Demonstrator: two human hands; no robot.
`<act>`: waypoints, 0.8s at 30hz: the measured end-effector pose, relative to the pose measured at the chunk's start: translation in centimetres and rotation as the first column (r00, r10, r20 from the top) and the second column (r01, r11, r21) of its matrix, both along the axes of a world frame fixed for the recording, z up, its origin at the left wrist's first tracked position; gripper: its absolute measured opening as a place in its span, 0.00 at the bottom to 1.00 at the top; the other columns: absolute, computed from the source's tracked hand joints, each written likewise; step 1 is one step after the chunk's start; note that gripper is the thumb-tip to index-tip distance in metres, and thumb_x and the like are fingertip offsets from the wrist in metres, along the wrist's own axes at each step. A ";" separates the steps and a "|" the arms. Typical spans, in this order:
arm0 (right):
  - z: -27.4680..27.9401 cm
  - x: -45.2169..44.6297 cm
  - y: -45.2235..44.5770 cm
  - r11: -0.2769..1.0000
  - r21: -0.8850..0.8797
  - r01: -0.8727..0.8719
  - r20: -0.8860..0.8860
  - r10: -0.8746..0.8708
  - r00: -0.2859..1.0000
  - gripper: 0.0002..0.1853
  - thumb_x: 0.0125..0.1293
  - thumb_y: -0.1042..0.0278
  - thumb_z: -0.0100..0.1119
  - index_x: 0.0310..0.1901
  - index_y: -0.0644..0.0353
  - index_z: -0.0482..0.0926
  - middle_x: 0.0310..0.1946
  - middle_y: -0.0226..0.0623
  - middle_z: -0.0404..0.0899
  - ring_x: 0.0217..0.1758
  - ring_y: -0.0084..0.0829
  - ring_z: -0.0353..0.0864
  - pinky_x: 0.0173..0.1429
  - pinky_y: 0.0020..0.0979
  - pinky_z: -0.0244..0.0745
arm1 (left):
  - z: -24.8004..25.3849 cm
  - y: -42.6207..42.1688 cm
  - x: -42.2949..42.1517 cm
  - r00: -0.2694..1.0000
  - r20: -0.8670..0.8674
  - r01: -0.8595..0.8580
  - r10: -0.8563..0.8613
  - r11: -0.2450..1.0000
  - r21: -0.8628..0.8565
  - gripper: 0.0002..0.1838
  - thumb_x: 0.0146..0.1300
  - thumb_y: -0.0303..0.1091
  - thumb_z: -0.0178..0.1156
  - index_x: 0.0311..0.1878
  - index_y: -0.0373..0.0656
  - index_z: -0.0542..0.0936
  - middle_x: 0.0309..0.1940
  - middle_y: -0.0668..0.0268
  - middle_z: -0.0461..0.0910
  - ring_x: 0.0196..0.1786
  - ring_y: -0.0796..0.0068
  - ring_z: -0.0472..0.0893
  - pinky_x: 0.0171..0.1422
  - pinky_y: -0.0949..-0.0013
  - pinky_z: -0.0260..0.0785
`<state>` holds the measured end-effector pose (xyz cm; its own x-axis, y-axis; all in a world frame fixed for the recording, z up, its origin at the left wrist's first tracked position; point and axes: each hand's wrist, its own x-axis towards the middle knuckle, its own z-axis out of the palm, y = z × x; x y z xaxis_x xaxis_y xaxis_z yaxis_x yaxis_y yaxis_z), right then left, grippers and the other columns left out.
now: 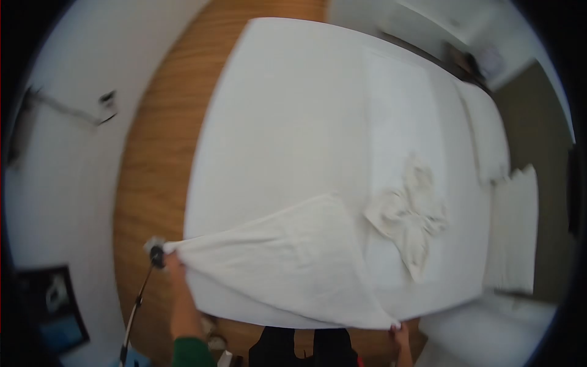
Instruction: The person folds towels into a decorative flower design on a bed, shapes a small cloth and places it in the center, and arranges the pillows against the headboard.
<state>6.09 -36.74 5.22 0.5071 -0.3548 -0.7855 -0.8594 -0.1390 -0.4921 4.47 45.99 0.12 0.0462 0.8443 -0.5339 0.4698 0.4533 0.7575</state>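
A large white towel (287,257) lies spread over the near part of the bed, pulled taut between my hands. My left hand (173,258) is closed on one gathered corner, beyond the bed's left edge. At the near edge of the bed, my right hand (400,336) pinches another corner of it. The towel's far corner rests on the sheet, with soft creases running toward my left hand. To the right of it sits a cream cloth (413,217) folded into a pointed, petal-like shape, which neither hand touches.
White sheets cover the bed (275,110). Two pillows (486,131) lie along its right end by a dark headboard (535,134). A thin stand (138,303) rises beside my left hand on the wooden floor (150,165). A dark-framed picture (55,309) is at the lower left.
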 end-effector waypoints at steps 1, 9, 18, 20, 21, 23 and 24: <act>1.3 0.7 0.0 0.994 0.051 0.094 0.089 -0.099 0.991 0.13 0.68 0.76 0.59 0.52 0.58 0.72 0.38 0.32 0.79 0.35 0.28 0.79 0.37 0.31 0.80 | 0.4 0.3 -0.3 0.956 0.248 -0.154 0.158 0.987 -0.032 0.12 0.71 0.27 0.53 0.56 0.40 0.72 0.51 0.56 0.78 0.51 0.62 0.80 0.49 0.55 0.80; 12.5 7.7 -2.9 0.968 0.244 0.061 0.442 -0.167 0.881 0.16 0.60 0.81 0.58 0.47 0.55 0.67 0.35 0.33 0.75 0.36 0.30 0.79 0.39 0.34 0.81 | -0.2 6.4 -12.7 0.948 -0.006 0.315 -0.318 0.935 0.162 0.11 0.68 0.35 0.62 0.48 0.39 0.77 0.39 0.66 0.80 0.38 0.75 0.80 0.34 0.70 0.74; 0.1 7.1 0.5 0.602 -0.797 -0.055 0.239 0.398 0.886 0.20 0.61 0.77 0.59 0.56 0.57 0.71 0.45 0.44 0.74 0.51 0.40 0.77 0.54 0.42 0.75 | 0.7 -6.6 -12.6 0.538 -0.843 0.698 0.008 0.557 0.450 0.19 0.60 0.26 0.59 0.55 0.34 0.75 0.52 0.43 0.76 0.53 0.42 0.75 0.58 0.54 0.68; -1.3 4.4 5.4 0.239 -0.906 -0.350 0.035 0.865 0.501 0.24 0.58 0.76 0.61 0.58 0.59 0.72 0.49 0.48 0.73 0.55 0.47 0.74 0.62 0.47 0.69 | 2.1 -11.5 -12.3 0.323 -0.926 0.937 -0.193 0.202 0.285 0.27 0.57 0.28 0.59 0.63 0.42 0.73 0.54 0.46 0.72 0.58 0.46 0.72 0.64 0.44 0.60; 0.0 4.0 9.0 0.191 -0.823 -0.535 0.016 0.949 0.314 0.25 0.55 0.76 0.62 0.57 0.58 0.73 0.51 0.48 0.72 0.57 0.48 0.72 0.64 0.50 0.65 | 2.1 -13.2 -12.6 0.201 -0.892 0.979 -0.405 0.046 0.200 0.28 0.55 0.29 0.60 0.63 0.45 0.73 0.55 0.48 0.71 0.59 0.48 0.71 0.64 0.43 0.57; 1.3 2.8 12.7 0.100 -0.709 -0.699 0.027 0.993 0.115 0.26 0.53 0.76 0.62 0.57 0.57 0.74 0.52 0.47 0.72 0.59 0.49 0.70 0.67 0.53 0.62 | 3.7 -16.8 -11.7 -0.107 -0.740 0.965 -0.664 -0.248 0.082 0.32 0.48 0.30 0.64 0.62 0.55 0.76 0.54 0.53 0.70 0.61 0.52 0.68 0.65 0.41 0.54; 1.0 2.7 13.4 0.003 -0.763 -0.646 -0.050 0.997 0.064 0.26 0.51 0.76 0.62 0.56 0.56 0.75 0.53 0.46 0.71 0.60 0.49 0.70 0.67 0.54 0.61 | 3.3 -17.9 -11.5 -0.123 -0.773 0.919 -0.622 -0.366 0.149 0.33 0.46 0.32 0.65 0.61 0.58 0.77 0.53 0.55 0.70 0.61 0.52 0.67 0.64 0.41 0.54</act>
